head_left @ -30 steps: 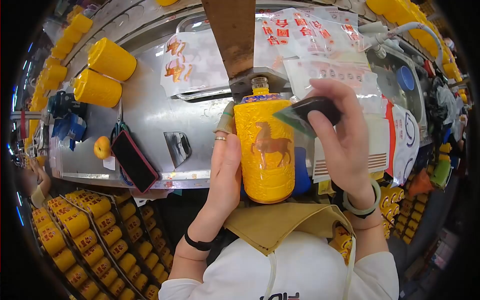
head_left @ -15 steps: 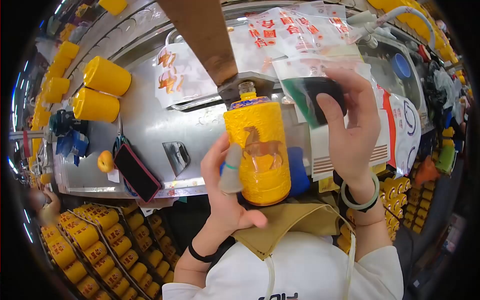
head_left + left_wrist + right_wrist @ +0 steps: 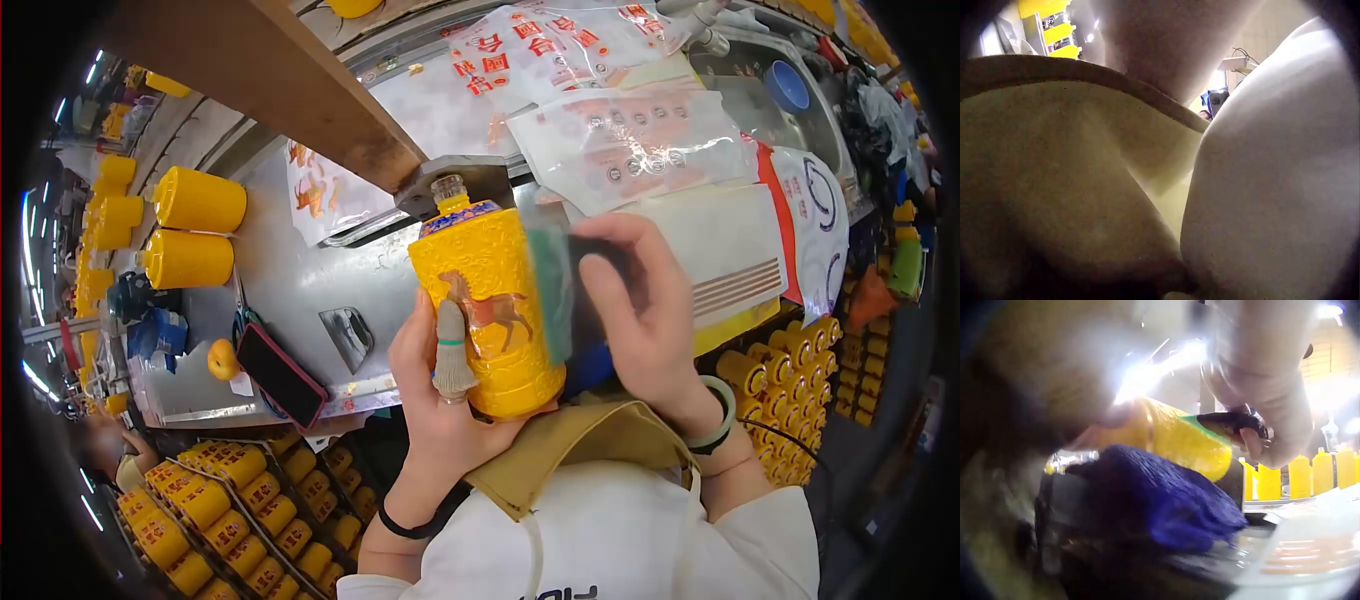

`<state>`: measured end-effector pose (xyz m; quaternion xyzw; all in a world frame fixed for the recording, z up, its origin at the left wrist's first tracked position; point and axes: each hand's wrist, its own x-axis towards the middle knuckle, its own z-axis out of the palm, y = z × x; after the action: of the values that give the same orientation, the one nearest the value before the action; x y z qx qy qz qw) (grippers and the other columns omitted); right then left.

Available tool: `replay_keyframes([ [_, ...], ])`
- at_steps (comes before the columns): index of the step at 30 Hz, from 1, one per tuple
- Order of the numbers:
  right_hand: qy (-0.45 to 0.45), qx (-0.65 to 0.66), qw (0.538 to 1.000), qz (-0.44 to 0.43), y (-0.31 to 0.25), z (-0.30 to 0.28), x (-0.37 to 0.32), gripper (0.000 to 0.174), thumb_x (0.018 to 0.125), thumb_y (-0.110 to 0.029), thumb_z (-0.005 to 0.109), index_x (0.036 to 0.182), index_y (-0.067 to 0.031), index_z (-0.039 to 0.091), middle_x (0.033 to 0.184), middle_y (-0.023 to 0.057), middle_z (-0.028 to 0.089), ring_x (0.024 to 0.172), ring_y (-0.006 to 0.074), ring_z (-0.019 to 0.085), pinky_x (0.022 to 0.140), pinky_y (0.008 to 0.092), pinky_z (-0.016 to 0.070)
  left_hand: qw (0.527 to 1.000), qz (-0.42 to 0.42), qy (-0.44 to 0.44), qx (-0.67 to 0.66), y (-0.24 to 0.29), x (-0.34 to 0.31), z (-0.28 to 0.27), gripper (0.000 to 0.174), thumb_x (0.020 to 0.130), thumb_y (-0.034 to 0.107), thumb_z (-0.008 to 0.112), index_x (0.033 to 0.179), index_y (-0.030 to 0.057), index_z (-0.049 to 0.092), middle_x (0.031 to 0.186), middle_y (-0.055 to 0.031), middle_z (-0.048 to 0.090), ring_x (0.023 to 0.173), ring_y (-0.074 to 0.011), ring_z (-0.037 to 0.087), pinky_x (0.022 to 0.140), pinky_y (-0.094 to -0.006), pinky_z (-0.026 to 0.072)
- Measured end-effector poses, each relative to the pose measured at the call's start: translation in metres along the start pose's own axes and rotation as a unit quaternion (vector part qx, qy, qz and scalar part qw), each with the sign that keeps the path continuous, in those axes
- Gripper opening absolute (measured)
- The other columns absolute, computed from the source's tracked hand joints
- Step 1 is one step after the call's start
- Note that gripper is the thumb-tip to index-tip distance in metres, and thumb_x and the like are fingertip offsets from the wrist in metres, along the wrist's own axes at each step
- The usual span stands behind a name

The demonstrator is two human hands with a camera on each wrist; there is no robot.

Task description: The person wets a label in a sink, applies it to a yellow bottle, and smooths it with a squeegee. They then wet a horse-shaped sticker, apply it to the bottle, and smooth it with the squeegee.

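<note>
A yellow bottle point(image 3: 520, 370) with a brown horse picture lies tilted in the head view, its clear glass neck against a dark metal holder point(image 3: 480, 182). The left hand point(image 3: 435, 430) grips its left side and lower end; one finger wears a pale cloth cover point(image 3: 453, 365). In the right hand point(image 3: 645, 310) is a black-handled scraper with a green blade point(image 3: 551, 290), pinched between thumb and fingers, the blade along the bottle's right side. In the right wrist view the green edge touches the yellow surface point(image 3: 1191, 447). The left wrist view shows mostly blurred skin and cloth.
A wooden beam point(image 3: 290, 95) slants over the metal table. Printed transfer sheets point(image 3: 640, 140) lie behind and right. At left are yellow bottles point(image 3: 200, 200), a phone point(image 3: 282, 375) and a fruit point(image 3: 222, 360). Blue cloth point(image 3: 1191, 506) sits beneath the bottle.
The right hand has brought the scraper down and left to the bottle's right side. The left hand has moved from lying along the bottle to gripping it. The bottle has turned, its horse picture shifting left.
</note>
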<state>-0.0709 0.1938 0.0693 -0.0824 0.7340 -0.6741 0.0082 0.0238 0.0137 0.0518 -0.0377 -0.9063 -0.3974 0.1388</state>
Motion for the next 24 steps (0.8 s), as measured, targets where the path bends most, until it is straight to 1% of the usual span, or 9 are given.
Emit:
replay_keyframes([
  [1, -0.077, 0.014, 0.997, 0.027, -0.008, -0.001, -0.006, 0.023, 0.103, -0.001, 0.054, 0.125, 0.0024, 0.059, 0.119, 0.0075, 0.060, 0.115, 0.0137, 0.057, 0.100, 0.0275, 0.0443, 1.000, 0.005, 0.008, -0.001, -0.001, 0.000, 0.001, 0.127, 0.059, 0.031, 0.104, 0.156, -0.0079, 0.032, 0.151, -0.0197, 0.035, 0.133, -0.0338, 0.050, 0.110, -0.0408, 0.0454],
  [2, -0.106, -0.004, 0.993, 0.053, -0.008, 0.003, -0.010, 0.024, 0.102, -0.001, 0.054, 0.125, 0.0030, 0.058, 0.118, 0.0078, 0.061, 0.114, 0.0143, 0.057, 0.101, 0.0282, 0.0447, 1.000, 0.011, 0.017, -0.001, -0.002, -0.001, 0.001, 0.127, 0.058, 0.031, 0.104, 0.156, -0.0080, 0.032, 0.151, -0.0200, 0.036, 0.134, -0.0339, 0.050, 0.111, -0.0408, 0.0451],
  [5, -0.079, -0.058, 0.992, 0.080, 0.020, -0.005, -0.003, 0.023, 0.103, -0.002, 0.055, 0.125, 0.0036, 0.058, 0.116, 0.0085, 0.062, 0.112, 0.0145, 0.058, 0.101, 0.0286, 0.0451, 0.999, 0.005, -0.017, 0.031, 0.001, 0.001, -0.008, 0.126, 0.061, 0.037, 0.101, 0.157, -0.0036, 0.030, 0.150, -0.0214, 0.035, 0.135, -0.0390, 0.045, 0.111, -0.0456, 0.0423],
  [6, -0.066, -0.184, 0.980, 0.034, 0.031, -0.015, 0.001, 0.024, 0.104, -0.004, 0.055, 0.126, 0.0036, 0.058, 0.117, 0.0075, 0.063, 0.111, 0.0135, 0.058, 0.101, 0.0276, 0.0446, 0.999, 0.006, -0.029, 0.041, 0.003, 0.002, -0.010, 0.124, 0.062, 0.037, 0.101, 0.157, -0.0027, 0.032, 0.151, -0.0218, 0.035, 0.135, -0.0393, 0.045, 0.111, -0.0457, 0.0424],
  [8, -0.006, -0.039, 0.996, 0.085, 0.030, -0.017, 0.002, 0.020, 0.102, -0.003, 0.057, 0.120, 0.0016, 0.063, 0.108, 0.0086, 0.067, 0.092, 0.0125, 0.060, 0.083, 0.0282, 0.0489, 0.999, 0.005, -0.033, 0.037, 0.007, 0.007, -0.015, 0.123, 0.062, 0.038, 0.101, 0.157, -0.0023, 0.034, 0.151, -0.0227, 0.035, 0.135, -0.0396, 0.044, 0.111, -0.0454, 0.0425],
  [11, -0.011, -0.020, 0.999, 0.035, 0.018, -0.014, 0.002, 0.021, 0.104, -0.003, 0.056, 0.123, 0.0027, 0.062, 0.109, 0.0043, 0.066, 0.095, 0.0076, 0.056, 0.085, 0.0232, 0.0466, 0.994, 0.012, -0.056, 0.095, 0.008, 0.008, -0.017, 0.130, 0.056, 0.043, 0.102, 0.157, -0.0021, 0.035, 0.149, -0.0223, 0.037, 0.132, -0.0391, 0.050, 0.109, -0.0463, 0.0450],
  [17, -0.038, -0.003, 0.997, 0.071, 0.013, -0.007, 0.000, 0.022, 0.104, -0.003, 0.055, 0.124, 0.0025, 0.061, 0.112, 0.0025, 0.065, 0.100, 0.0073, 0.056, 0.090, 0.0221, 0.0452, 0.985, -0.006, -0.088, 0.146, 0.029, 0.011, -0.014, 0.096, 0.061, 0.027, 0.098, 0.148, 0.0239, 0.058, 0.156, -0.0347, 0.027, 0.136, -0.0519, 0.043, 0.110, -0.0509, 0.0442],
  [20, -0.032, 0.020, 0.998, 0.059, 0.016, -0.007, 0.000, 0.023, 0.105, -0.004, 0.054, 0.126, 0.0020, 0.061, 0.114, 0.0019, 0.063, 0.100, 0.0066, 0.054, 0.090, 0.0215, 0.0438, 0.963, 0.014, -0.077, 0.258, 0.030, 0.007, 0.000, 0.076, 0.074, 0.021, 0.085, 0.145, 0.0286, 0.060, 0.152, -0.0383, 0.031, 0.134, -0.0566, 0.044, 0.101, -0.0517, 0.0530],
  [24, -0.030, -0.012, 0.998, 0.048, 0.008, -0.013, 0.006, 0.023, 0.106, -0.006, 0.051, 0.126, 0.0013, 0.061, 0.113, 0.0012, 0.062, 0.101, 0.0067, 0.053, 0.090, 0.0216, 0.0430, 0.987, 0.013, -0.017, 0.161, 0.023, 0.003, 0.002, 0.073, 0.075, 0.012, 0.084, 0.143, 0.0226, 0.062, 0.153, -0.0373, 0.033, 0.131, -0.0538, 0.050, 0.103, -0.0482, 0.0531],
])
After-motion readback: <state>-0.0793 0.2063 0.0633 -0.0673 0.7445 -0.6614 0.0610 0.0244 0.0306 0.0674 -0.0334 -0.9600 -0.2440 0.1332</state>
